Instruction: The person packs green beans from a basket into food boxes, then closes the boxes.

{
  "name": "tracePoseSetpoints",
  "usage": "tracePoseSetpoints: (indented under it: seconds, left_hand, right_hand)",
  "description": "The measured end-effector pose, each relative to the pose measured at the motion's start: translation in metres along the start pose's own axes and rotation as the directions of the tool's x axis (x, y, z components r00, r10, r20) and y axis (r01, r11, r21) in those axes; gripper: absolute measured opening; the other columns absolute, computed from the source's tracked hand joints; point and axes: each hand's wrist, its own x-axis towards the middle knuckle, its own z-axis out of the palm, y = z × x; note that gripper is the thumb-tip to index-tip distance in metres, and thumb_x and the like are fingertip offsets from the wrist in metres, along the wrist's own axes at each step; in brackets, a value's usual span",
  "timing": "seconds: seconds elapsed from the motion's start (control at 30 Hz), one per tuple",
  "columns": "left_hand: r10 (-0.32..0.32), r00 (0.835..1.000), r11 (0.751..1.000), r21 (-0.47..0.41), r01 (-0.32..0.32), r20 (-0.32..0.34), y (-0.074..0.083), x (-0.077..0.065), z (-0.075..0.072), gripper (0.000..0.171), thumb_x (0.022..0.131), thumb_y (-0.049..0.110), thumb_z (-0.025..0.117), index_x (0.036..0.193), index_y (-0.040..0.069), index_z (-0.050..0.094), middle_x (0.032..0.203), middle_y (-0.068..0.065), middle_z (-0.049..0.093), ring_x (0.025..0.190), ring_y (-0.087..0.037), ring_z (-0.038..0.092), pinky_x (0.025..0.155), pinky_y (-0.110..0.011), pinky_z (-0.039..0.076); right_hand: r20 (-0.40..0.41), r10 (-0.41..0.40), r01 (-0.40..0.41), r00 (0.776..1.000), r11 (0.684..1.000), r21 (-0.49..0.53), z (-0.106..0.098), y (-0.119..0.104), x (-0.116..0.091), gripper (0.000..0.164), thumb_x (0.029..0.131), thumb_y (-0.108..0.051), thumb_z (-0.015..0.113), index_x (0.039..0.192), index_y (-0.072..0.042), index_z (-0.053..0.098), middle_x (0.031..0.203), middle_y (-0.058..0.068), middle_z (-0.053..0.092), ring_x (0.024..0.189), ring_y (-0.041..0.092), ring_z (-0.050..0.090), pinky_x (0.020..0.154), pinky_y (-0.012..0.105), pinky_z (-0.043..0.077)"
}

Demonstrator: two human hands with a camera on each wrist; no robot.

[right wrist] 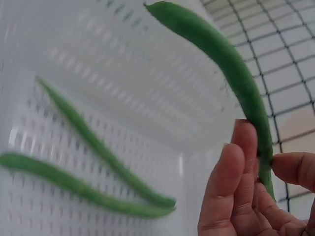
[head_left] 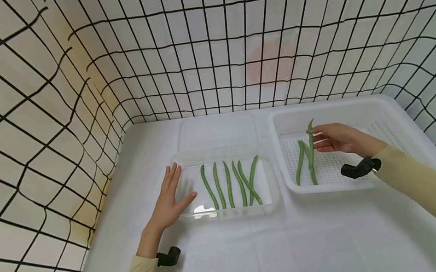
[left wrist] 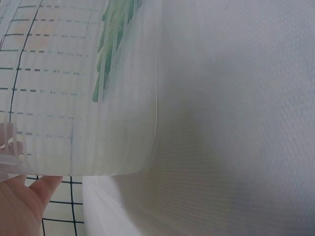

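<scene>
In the head view, the left hand (head_left: 167, 204), fingers straight and thumb spread, is at the left end of the box (head_left: 229, 214), which holds six beans (head_left: 229, 184). At right, the right hand (head_left: 333, 138) pinches another bean (head_left: 310, 153) in the basket (head_left: 336, 187).

The left wrist view shows beans blurrily through the box wall.

In the right wrist view, two loose beans (right wrist: 96, 142) meet at one end on the basket floor.

Setting: booth-like, room type unclear | black grid (head_left: 209, 40) | white tabletop (head_left: 235, 259)
</scene>
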Motion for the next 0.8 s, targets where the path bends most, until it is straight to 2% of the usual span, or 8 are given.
tracePoseSetpoints:
  seconds: [0.1,0.2,0.33,0.5,0.63,0.8]
  left_hand:
    - [0.004,1.0,1.0,-0.001,-0.004,0.001,0.0,0.0,-0.001,0.089,0.086,0.036,0.069,0.153,0.015,0.016,0.158,-0.004,0.009,0.143,-0.022,-0.005,0.106,-0.061,0.015]
    - [0.014,1.0,1.0,-0.003,-0.014,0.002,0.0,0.0,-0.001,0.088,0.087,0.036,0.069,0.153,0.014,0.016,0.158,-0.006,0.01,0.143,-0.023,-0.004,0.106,-0.061,0.014]
    - [0.02,1.0,1.0,-0.003,-0.02,-0.002,0.0,0.0,-0.002,0.087,0.086,0.035,0.069,0.153,0.012,0.017,0.158,-0.006,0.01,0.143,-0.026,-0.003,0.106,-0.061,0.014]
    - [0.015,1.0,1.0,-0.002,-0.015,0.005,-0.001,0.0,-0.002,0.086,0.088,0.037,0.068,0.152,0.01,0.019,0.158,-0.004,0.009,0.143,-0.021,-0.005,0.107,-0.059,0.015]
    - [0.015,1.0,1.0,-0.006,-0.015,0.007,-0.001,0.0,-0.001,0.085,0.088,0.038,0.067,0.152,0.009,0.019,0.158,-0.004,0.01,0.143,-0.02,-0.005,0.107,-0.058,0.015]
    - [0.015,1.0,1.0,0.004,-0.015,0.002,0.0,0.0,-0.001,0.085,0.087,0.037,0.067,0.152,0.008,0.02,0.158,-0.005,0.011,0.143,-0.021,-0.004,0.107,-0.059,0.015]
  right_hand:
    - [0.035,-0.039,0.038,0.999,0.999,0.02,0.017,-0.011,-0.007,0.015,0.099,-0.024,0.052,0.1,-0.016,0.065,0.096,0.008,0.06,0.074,0.015,0.065,0.071,0.027,0.054]
    - [0.077,-0.087,0.085,0.993,0.996,0.029,0.039,-0.02,-0.012,0.015,0.099,-0.023,0.054,0.102,-0.015,0.066,0.096,0.009,0.058,0.07,0.014,0.062,0.068,0.025,0.054]
    - [0.142,-0.139,0.14,0.98,0.99,0.004,0.072,-0.026,-0.013,0.021,0.098,-0.02,0.054,0.114,-0.007,0.06,0.095,0.009,0.059,0.066,0.013,0.061,0.065,0.025,0.053]
    - [0.195,-0.14,0.16,0.971,0.983,-0.093,0.107,-0.026,-0.008,0.041,0.098,-0.019,0.054,0.129,0.007,0.047,0.095,0.011,0.061,0.07,0.014,0.065,0.068,0.028,0.054]
    - [0.208,-0.109,0.143,0.972,0.977,-0.158,0.118,-0.025,-0.005,0.043,0.098,-0.018,0.054,0.129,0.01,0.046,0.092,0.013,0.061,0.073,0.017,0.067,0.071,0.032,0.055]
    - [0.193,-0.116,0.152,0.974,0.971,-0.184,0.114,-0.024,-0.005,0.043,0.098,-0.019,0.055,0.128,0.01,0.047,0.094,0.016,0.061,0.075,0.019,0.068,0.075,0.035,0.054]
